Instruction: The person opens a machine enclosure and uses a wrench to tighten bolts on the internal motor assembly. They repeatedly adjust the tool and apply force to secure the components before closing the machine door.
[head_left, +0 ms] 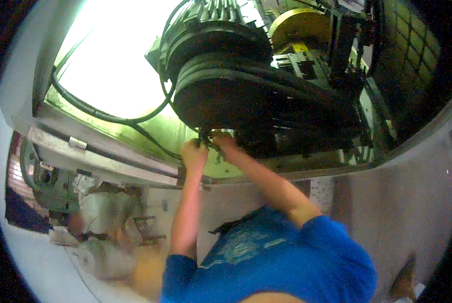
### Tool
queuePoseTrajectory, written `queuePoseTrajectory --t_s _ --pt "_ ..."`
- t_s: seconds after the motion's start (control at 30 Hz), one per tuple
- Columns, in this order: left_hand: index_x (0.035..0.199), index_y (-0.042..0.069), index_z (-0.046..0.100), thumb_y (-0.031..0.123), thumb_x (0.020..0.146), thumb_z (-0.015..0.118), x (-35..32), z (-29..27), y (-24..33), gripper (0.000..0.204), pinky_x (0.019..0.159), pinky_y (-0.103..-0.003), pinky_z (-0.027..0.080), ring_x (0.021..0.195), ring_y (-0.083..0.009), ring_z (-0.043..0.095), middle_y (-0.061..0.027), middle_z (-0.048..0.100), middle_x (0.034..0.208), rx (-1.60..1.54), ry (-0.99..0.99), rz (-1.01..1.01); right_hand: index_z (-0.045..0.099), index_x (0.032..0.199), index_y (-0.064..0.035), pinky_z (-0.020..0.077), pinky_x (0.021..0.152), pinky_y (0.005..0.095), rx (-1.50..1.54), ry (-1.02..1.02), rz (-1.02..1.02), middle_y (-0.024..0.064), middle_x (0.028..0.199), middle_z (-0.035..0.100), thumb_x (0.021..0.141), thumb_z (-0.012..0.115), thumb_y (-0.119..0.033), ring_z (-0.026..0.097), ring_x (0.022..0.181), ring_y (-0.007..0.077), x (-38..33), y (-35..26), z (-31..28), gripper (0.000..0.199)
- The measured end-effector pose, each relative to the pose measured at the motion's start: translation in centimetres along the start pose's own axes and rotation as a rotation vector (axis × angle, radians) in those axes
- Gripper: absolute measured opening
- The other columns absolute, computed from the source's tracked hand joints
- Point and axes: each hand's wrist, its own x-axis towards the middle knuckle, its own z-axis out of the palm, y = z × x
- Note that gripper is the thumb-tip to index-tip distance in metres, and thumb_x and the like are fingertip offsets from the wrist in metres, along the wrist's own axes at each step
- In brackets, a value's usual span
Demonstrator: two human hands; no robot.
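has left hand curled against a small, dark, irregular part, just under a broad, round, ridge-rimmed drum; has right hand bent in opposite. cannot tell, through blur and shadow, whether clamped or merely touching. at left, shows black corrugated hose looping.

The shirt is blue with a pale print; the wheel and hose black, the disc yellow.
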Motion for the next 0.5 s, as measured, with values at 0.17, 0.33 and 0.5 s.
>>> queuePoseTrajectory --t_s 0.17,0.33,0.5 --pt "0.056 -0.001 0.052 0.016 0.062 0.053 -0.3 -0.1 0.9 0.018 0.046 -0.036 0.036 0.047 -0.0291 0.048 -0.0138 0.05 0.051 0.005 0.104 0.052 0.051 0.065 -0.0029 0.0359 0.058 0.0291 -0.284 -0.064 -0.124 0.0028 0.066 0.05 0.067 0.049 -0.022 0.044 0.063 0.014 1.4 0.9 -0.8 0.02" --pt "0.053 -0.001 0.05 0.016 0.061 0.051 -0.6 -0.3 0.9 0.019 0.044 -0.039 0.035 0.047 -0.0328 0.047 -0.0153 0.048 0.049 0.087 0.106 0.077 0.052 0.071 -0.0018 0.0372 0.056 0.031 -0.043 0.094 -0.088 0.0071 0.069 0.052 0.06 0.053 -0.02 0.046 0.064 0.0161 0.2 -0.1 0.4 0.021" --pt "0.06 0.0 0.053 0.019 0.062 0.053 -0.6 -0.9 1.4 0.019 0.049 -0.04 0.04 0.053 -0.0343 0.05 -0.0173 0.05 0.053 0.094 0.106 0.039 0.053 0.081 -0.0018 0.0362 0.055 0.0293 -0.13 -0.036 -0.01 0.0059 0.067 0.049 0.058 0.05 -0.014 0.045 0.063 0.0153 1.9 2.2 -0.6 0.026"
